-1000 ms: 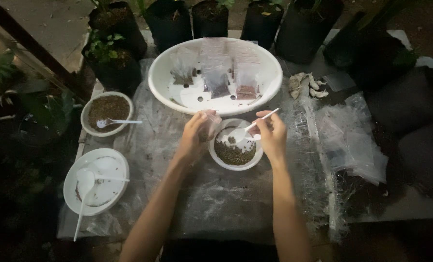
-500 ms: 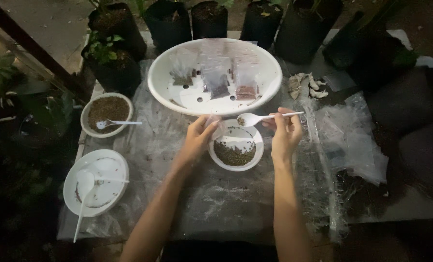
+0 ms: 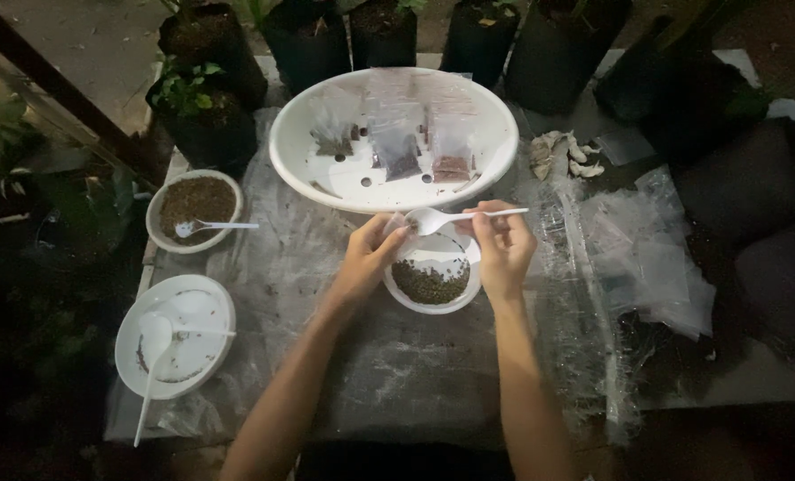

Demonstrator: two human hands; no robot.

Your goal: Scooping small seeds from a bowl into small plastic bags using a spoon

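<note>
White plastic spoon (image 3: 455,216); level, pinched

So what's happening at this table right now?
A person's right hand holds a white plastic spoon level above a small white bowl of dark seeds. The left hand pinches a small clear plastic bag at the spoon's tip. Behind them sits a large white basin holding more filled bags.

Outdoor garden potting spot: black grow bags (image 3: 210,53), plastic-covered table (image 3: 326,374).
</note>
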